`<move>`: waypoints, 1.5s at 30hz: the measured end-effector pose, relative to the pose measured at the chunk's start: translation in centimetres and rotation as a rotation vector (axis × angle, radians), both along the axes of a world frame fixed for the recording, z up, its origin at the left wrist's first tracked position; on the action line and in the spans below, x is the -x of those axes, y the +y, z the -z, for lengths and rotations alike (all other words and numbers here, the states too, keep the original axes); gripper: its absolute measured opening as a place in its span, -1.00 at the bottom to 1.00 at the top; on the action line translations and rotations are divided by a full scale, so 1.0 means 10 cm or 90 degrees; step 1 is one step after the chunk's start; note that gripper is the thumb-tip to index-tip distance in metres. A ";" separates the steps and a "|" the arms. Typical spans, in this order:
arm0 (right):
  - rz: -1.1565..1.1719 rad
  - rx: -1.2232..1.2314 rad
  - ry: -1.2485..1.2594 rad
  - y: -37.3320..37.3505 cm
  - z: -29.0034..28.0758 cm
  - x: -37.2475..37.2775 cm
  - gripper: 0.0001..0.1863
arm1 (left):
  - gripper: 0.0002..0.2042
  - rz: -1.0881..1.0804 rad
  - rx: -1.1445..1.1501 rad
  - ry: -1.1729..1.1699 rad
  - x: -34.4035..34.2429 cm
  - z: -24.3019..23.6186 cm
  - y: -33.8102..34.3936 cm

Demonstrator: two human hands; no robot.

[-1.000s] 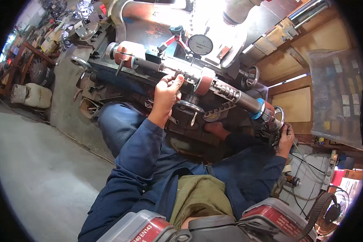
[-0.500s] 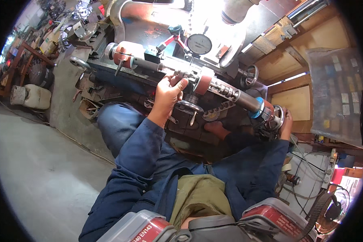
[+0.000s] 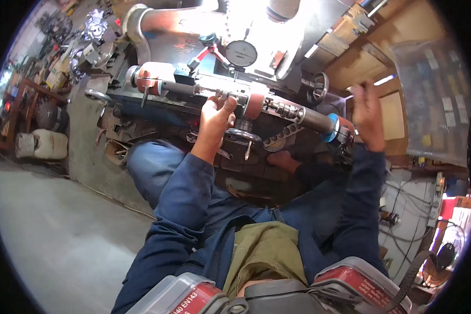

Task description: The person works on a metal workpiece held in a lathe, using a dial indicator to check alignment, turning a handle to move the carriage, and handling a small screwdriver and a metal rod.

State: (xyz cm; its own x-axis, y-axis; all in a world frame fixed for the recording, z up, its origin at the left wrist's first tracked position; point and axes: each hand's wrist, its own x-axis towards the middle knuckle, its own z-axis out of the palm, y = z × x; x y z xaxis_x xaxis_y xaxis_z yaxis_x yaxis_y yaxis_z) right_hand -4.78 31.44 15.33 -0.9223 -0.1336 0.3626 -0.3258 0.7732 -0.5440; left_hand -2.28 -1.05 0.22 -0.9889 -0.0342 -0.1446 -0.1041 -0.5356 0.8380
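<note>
My left hand (image 3: 216, 118) is closed on a shiny stepped shaft (image 3: 226, 94), between two red-brown collar blocks (image 3: 255, 103) of a long horizontal spindle assembly. Just above, a round dial gauge (image 3: 240, 53) on a red jointed arm (image 3: 206, 55) reaches toward the shaft. A handwheel (image 3: 242, 135) with a handle sits below my left hand. My right hand (image 3: 368, 112) is raised at the assembly's right end, beside the blue ring (image 3: 329, 133), its fingers stretched upward and blurred, holding nothing that I can see.
Cluttered metal parts (image 3: 94, 52) and a white jerrycan (image 3: 41, 145) lie left. Wooden panels (image 3: 390, 118) and a hanging plastic organizer (image 3: 429, 99) stand right, above cables and a fan (image 3: 446, 256). My bent legs (image 3: 149, 167) are below the machine, over grey floor (image 3: 52, 225).
My right hand has left the right-hand wheel and moved up, its fingers now extended. My left hand stays on the shaft. The whole view has shifted slightly.
</note>
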 end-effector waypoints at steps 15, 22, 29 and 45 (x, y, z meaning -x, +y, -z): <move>-0.253 0.168 -0.257 -1.04 0.66 0.47 -0.93 | -0.72 0.077 0.008 0.022 0.12 -0.04 -0.03; -0.277 0.177 -0.288 -0.99 0.72 0.54 -0.93 | -0.66 0.063 -0.005 0.002 0.12 0.00 -0.01; -0.284 0.140 -0.279 -1.00 0.68 0.53 -0.93 | -0.60 0.073 -0.026 0.040 0.15 0.02 -0.01; -0.280 -0.073 -0.087 -1.09 0.56 0.48 -0.90 | -0.70 0.083 0.018 -0.020 0.09 -0.08 -0.05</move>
State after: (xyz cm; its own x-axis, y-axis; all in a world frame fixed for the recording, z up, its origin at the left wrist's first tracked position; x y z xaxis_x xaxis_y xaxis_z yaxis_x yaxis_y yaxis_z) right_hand -9.62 20.57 9.76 -0.8080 -0.5536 0.2019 -0.5665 0.6356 -0.5244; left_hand -3.14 -1.59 1.06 -0.9803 0.0898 -0.1758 -0.1972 -0.4924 0.8477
